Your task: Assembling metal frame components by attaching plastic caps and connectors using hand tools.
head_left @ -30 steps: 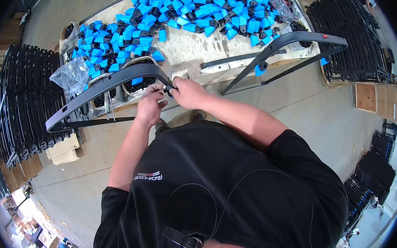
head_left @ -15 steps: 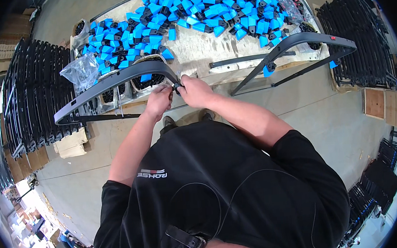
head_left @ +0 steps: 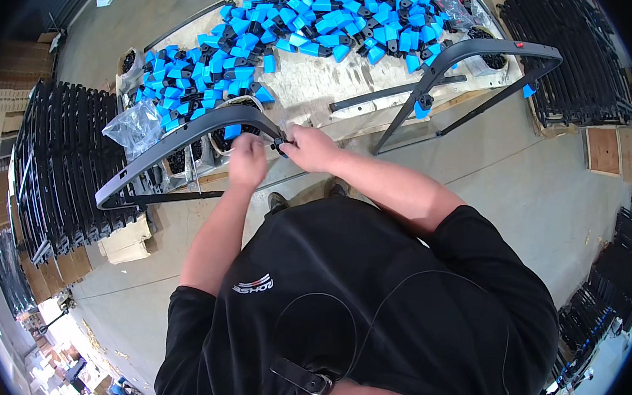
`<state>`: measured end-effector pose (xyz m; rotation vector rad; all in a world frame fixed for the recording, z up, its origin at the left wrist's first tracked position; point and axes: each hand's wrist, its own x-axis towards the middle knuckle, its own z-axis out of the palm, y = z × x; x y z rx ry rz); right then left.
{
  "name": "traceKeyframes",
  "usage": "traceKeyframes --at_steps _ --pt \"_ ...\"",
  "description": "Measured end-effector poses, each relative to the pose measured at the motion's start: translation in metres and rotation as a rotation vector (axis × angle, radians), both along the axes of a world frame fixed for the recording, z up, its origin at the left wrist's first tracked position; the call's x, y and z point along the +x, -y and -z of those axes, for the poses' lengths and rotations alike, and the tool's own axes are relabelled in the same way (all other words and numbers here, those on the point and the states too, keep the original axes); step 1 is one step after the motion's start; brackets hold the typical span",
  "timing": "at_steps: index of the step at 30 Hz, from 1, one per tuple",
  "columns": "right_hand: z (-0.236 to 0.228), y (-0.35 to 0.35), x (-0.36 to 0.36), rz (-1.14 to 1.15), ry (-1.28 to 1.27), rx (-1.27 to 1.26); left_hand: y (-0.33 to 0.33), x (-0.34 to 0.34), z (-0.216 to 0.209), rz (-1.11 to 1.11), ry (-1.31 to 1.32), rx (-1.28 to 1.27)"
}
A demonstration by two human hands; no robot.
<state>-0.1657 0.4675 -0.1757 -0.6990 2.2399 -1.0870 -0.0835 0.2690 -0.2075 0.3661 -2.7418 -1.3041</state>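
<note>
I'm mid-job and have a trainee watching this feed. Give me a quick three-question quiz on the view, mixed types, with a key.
1. True or false: the pile of blue-and-black pieces lies on the table, beyond the left hand and the right hand.

2. Pick one. The right hand is at:
A) the pile
B) the black fitting on the end of the left-hand curved frame
C) a clear plastic bag

3. Short answer: what colour is the small mark on top of the right-hand curved frame?

Key: 1. True. 2. B. 3. Red.
</note>
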Motion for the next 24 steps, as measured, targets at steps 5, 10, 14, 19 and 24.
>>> traceKeyframes --at_steps 5,10,14,19,24 --pt "0.051 -0.032 0.030 0.170 0.192 -0.069 0.041 -0.034 -0.047 -0.312 0.409 -0.376" --pt "0.033 -0.033 0.052 0.156 0.768 -0.063 0.082 -0.035 -0.004 -0.296 0.510 -0.372" --pt "0.004 -0.009 0.066 0.256 1.053 -0.263 0.064 -0.004 -0.071 -0.246 0.291 -0.298" --pt "-0.026 0.084 0.093 0.186 1.304 -0.680 0.069 0.073 -0.113 0.108 -0.280 -0.413" --pt "-0.010 0.189 0.141 0.329 1.393 -0.744 0.145 0.130 -0.127 0.553 -0.505 -0.149"
